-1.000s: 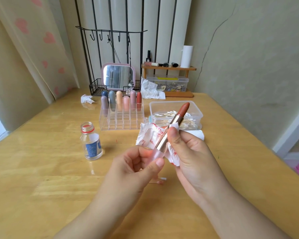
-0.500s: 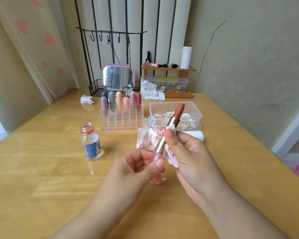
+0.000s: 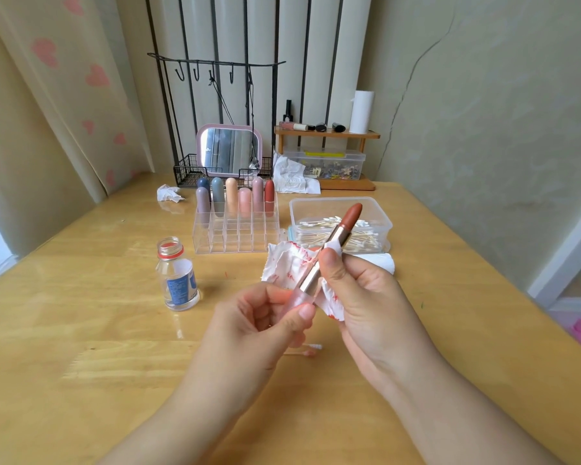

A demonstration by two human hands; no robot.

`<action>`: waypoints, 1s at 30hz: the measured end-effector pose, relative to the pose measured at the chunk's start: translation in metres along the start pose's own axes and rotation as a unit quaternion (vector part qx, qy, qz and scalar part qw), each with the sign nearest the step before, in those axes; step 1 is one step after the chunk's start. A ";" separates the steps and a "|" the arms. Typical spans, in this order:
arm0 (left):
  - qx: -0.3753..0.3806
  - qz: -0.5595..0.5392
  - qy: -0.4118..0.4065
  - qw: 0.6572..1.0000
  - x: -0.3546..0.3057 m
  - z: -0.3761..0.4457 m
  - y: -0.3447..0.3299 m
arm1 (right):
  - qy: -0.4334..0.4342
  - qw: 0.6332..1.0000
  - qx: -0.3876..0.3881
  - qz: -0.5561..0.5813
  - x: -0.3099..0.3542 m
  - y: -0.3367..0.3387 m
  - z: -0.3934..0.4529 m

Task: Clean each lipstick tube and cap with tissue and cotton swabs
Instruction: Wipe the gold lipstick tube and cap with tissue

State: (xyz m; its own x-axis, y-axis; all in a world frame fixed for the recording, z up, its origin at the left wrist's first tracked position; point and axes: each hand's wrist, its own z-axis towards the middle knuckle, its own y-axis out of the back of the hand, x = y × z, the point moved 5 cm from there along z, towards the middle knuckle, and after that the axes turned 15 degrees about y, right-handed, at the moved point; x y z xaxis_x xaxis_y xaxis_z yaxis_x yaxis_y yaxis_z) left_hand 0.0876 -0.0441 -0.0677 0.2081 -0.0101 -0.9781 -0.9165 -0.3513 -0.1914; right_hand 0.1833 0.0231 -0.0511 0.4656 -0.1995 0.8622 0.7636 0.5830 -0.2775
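Your left hand [image 3: 265,317] pinches the uncapped brown-red lipstick tube's [image 3: 329,253] translucent pink base while your right hand [image 3: 359,293] presses red-stained white tissue [image 3: 284,263] around its gold barrel; I judge the wiping step is underway, so next twist the tube inside the tissue

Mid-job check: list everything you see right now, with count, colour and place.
Uncapped lipstick tube: one, brick-red bullet, gold sleeve, pink base; held in both hands.
Crumpled tissue: one, white, red-stained; behind the tube.
Clear acrylic organiser: one; table centre.
Capped lipsticks: seven, pastel and red; organiser's back rows.
Clear plastic box of cotton swabs: one; right of organiser.
Loose cotton swabs: two; table, under left hand.
Small clear bottle: one, blue label, uncapped; left.
Pink-framed mirror: one; rear.
Wooden shelf: one; rear right.
Left hand: pinches base.
Right hand: holds tissue on sleeve.
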 end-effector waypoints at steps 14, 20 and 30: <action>0.009 0.001 -0.005 1.000 0.000 0.001 0.000 | 0.012 1.000 -0.006 -0.013 -0.007 0.002 0.001; 0.111 0.018 0.047 0.993 0.007 0.002 -0.005 | 0.001 1.000 -0.002 -0.031 0.003 0.001 0.000; 0.000 0.042 -0.007 0.999 0.005 0.003 0.004 | 0.009 0.999 -0.013 -0.042 -0.003 -0.001 0.000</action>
State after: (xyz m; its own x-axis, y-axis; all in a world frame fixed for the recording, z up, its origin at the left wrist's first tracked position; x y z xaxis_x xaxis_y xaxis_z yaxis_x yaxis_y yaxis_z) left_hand 0.0841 -0.0430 -0.0731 0.1256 -0.0255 -0.9918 -0.9305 -0.3497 -0.1088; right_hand 0.1814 0.0233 -0.0534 0.4067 -0.2604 0.8757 0.8116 0.5431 -0.2154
